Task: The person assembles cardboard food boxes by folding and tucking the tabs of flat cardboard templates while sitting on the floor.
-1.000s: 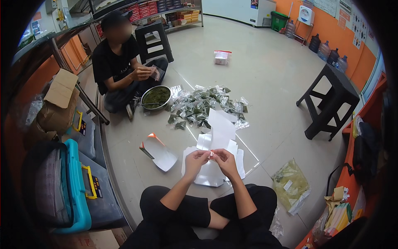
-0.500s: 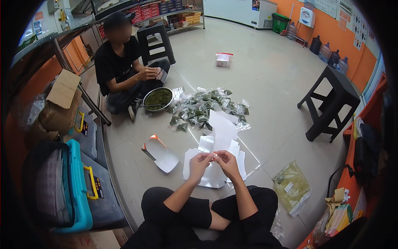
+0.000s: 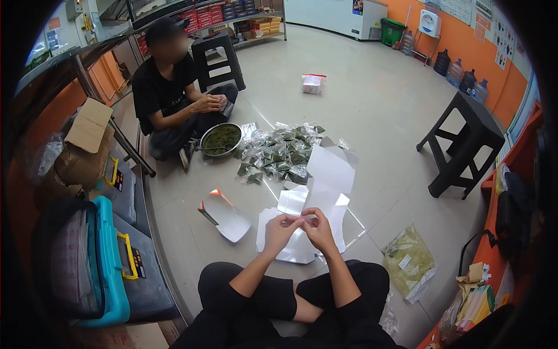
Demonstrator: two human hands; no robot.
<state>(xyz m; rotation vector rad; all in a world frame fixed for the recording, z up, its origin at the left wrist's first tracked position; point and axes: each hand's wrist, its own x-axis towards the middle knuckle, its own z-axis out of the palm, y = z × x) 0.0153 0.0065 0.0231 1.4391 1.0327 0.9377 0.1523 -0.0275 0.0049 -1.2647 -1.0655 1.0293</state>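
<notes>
Close together in front of my lap, my left hand (image 3: 281, 232) and my right hand (image 3: 319, 231) have their fingertips pinched at the near edge of a white cardboard sheet (image 3: 330, 171). The sheet is creased and cut like an unfolded carton, and its far end reaches over the pile. Under my hands lie more flat white cardboard pieces (image 3: 297, 254). Beyond them is a heap of small clear packets (image 3: 273, 157) with dark green contents. To the left, a curled carton piece (image 3: 229, 220), white inside with an orange edge, rests on the floor.
A seated person (image 3: 174, 99) at the far left handles a small packet beside a metal bowl (image 3: 221, 139) of green mash. Black stools (image 3: 462, 139) stand right and behind that person. A greenish plastic bag (image 3: 410, 262) lies right; lidded boxes (image 3: 110, 262) line the left.
The white cardboard sheet has swung to the right and shows more of its face. My fingers have shifted slightly, and the red bit between them no longer shows.
</notes>
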